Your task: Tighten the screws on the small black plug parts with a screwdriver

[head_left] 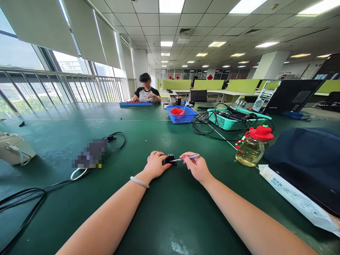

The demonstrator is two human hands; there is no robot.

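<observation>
On the green table in front of me lies a small black block-like part [170,159] with a row of pale marks or pins along its top. My left hand [156,164] is closed on its left side, thumb at the near edge and fingers at the far one. Between the thumb and fingers of my right hand [196,167] is a slim screwdriver [186,158] with a light handle and a gold-coloured end. Its thin metal shaft points left, and the tip meets or hovers just at the black part; I cannot tell which.
A glass bottle [249,150] with a red lid stands at right, beside a dark bag [305,148] and a white wipes-like packet [294,198]. Farther off are a blue basket [182,118] and a teal basket [228,124] with cables. A person [146,92] sits across the table.
</observation>
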